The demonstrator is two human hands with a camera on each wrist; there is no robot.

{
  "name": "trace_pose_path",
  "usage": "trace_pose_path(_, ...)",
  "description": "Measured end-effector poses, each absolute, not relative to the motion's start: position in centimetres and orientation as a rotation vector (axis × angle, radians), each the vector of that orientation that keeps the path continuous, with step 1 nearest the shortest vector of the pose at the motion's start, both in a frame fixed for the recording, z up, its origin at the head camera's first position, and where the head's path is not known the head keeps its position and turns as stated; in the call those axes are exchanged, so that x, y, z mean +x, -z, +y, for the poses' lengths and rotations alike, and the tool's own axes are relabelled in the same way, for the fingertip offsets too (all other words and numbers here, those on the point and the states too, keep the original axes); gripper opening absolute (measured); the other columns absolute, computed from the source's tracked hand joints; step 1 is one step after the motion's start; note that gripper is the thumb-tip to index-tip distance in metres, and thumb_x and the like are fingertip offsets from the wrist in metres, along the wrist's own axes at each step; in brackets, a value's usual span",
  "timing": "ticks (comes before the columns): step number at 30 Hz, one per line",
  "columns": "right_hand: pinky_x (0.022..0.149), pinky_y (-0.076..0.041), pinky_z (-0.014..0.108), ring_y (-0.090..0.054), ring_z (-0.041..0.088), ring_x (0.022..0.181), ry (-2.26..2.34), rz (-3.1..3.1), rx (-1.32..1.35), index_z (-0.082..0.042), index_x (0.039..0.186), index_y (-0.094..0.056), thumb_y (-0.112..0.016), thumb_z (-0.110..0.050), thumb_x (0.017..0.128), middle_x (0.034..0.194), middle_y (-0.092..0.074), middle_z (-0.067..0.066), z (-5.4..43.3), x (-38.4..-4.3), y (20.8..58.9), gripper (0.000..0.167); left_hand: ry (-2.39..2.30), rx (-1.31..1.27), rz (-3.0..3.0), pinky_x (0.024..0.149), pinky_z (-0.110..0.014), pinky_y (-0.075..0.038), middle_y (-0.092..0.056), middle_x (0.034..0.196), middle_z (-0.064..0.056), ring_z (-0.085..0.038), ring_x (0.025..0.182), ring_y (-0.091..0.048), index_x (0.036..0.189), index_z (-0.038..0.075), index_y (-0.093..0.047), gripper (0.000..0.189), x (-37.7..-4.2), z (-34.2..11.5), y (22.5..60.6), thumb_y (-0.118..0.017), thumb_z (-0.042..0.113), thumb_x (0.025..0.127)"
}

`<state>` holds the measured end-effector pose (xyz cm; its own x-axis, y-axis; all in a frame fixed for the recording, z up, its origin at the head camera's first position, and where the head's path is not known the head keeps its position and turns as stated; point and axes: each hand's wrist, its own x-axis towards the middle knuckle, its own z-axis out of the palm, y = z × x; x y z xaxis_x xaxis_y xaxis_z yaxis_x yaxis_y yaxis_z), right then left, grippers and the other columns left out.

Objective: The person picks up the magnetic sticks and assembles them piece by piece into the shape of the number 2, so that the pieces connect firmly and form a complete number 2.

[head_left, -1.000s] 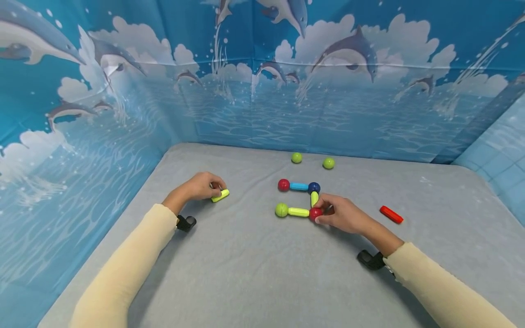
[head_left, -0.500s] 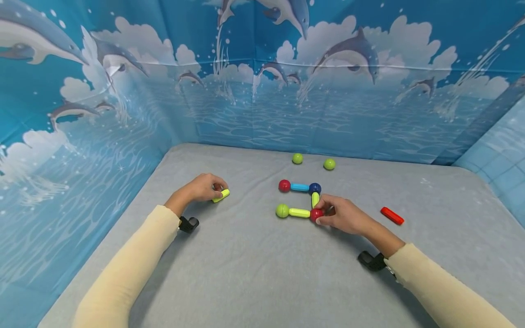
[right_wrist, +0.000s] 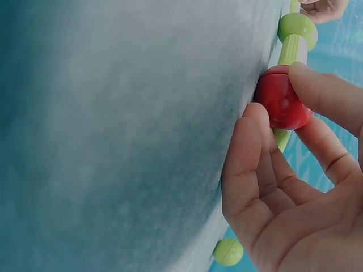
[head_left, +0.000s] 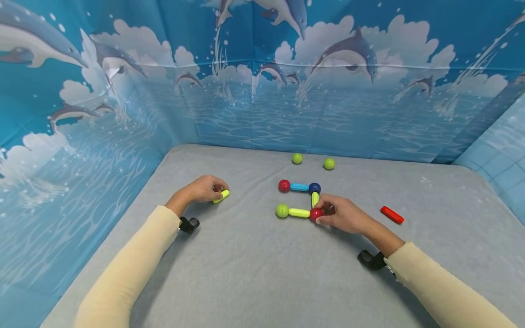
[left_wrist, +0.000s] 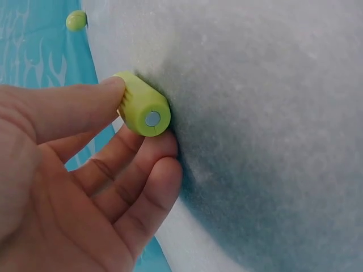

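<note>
My left hand (head_left: 202, 188) pinches a yellow-green magnetic rod (left_wrist: 144, 107) between thumb and fingers, close over the grey cloth; a round metal tip shows at the rod's end. My right hand (head_left: 341, 213) grips a red ball (right_wrist: 282, 99) at a corner of a joined chain. From that ball one yellow-green rod (head_left: 299, 212) runs left to a green ball (head_left: 282, 210). Another yellow-green rod (head_left: 315, 199) leads back to a dark blue ball (head_left: 314, 188), partly covered by my right fingers. A light blue rod (head_left: 299, 187) links the blue ball to a second red ball (head_left: 284, 186).
Two loose green balls, a left one (head_left: 297, 158) and a right one (head_left: 329, 163), lie near the back edge. A red rod (head_left: 392, 214) lies right of my right hand. The grey cloth (head_left: 254, 273) meets a dolphin-printed curtain (head_left: 262, 114) behind and at the sides.
Almost nothing differs. My left hand has shifted very slightly toward me with the yellow-green rod; my right hand stays on the red ball.
</note>
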<state>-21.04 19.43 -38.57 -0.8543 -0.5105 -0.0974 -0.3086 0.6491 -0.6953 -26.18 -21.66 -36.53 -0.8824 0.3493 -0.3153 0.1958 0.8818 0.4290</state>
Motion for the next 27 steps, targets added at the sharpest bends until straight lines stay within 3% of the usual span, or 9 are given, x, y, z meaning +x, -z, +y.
trace_pose_path(5, 0.068, -0.052, 0.03, -0.061, 0.02, 0.089, 1.008, 2.596, -0.65, -0.012, 0.103, -0.06, -0.073, -0.014, 0.089, 0.106, -0.066, 0.013, 19.4, -21.1, 38.6, 0.019, -0.565, 0.418, 2.668, 0.087, -0.039, -0.051, -0.066, 0.123, -0.017, -0.027, 0.107, -0.061, 0.128, 0.011, -0.067, 0.033, -25.9, -21.5, 36.5, -0.06, 0.012, 0.096)
trace_pose_path(12, 0.068, -0.052, 0.03, -0.061, 0.02, 0.088, 1.005, 2.595, -0.655, -0.011, 0.102, -0.06, -0.073, -0.014, 0.089, 0.105, -0.066, 0.012, 19.3, -21.1, 38.6, 0.019, -0.687, 0.433, 2.684, 0.082, -0.035, -0.051, -0.067, 0.117, -0.014, -0.027, 0.106, -0.061, 0.123, 0.01, -0.067, 0.029, -25.0, -21.4, 36.9, -0.063, 0.01, 0.095)
trace_pose_path(19, 0.066, -0.052, 0.03, -0.061, 0.02, 0.088, 1.024, 2.578, -0.663, -0.012, 0.103, -0.06, -0.073, -0.015, 0.09, 0.107, -0.065, 0.013, 19.5, -21.0, 38.7, 0.019, -0.998, 0.424, 2.578, 0.069, -0.029, -0.053, -0.065, 0.113, -0.015, -0.019, 0.089, -0.065, 0.124, 0.008, -0.065, 0.03, -22.6, -20.4, 37.4, -0.064, 0.01, 0.094)
trace_pose_path(27, 0.069, -0.051, 0.03, -0.061, 0.021, 0.09, 0.997, 2.596, -0.64, -0.012, 0.103, -0.06, -0.074, -0.015, 0.089, 0.106, -0.066, 0.013, 19.3, -21.0, 38.5, 0.02, -1.502, 0.288, 2.207, 0.076, -0.033, -0.059, -0.064, 0.113, -0.013, -0.012, 0.082, -0.067, 0.13, 0.004, -0.06, 0.038, -19.8, -16.8, 38.1, -0.066, 0.01, 0.094)
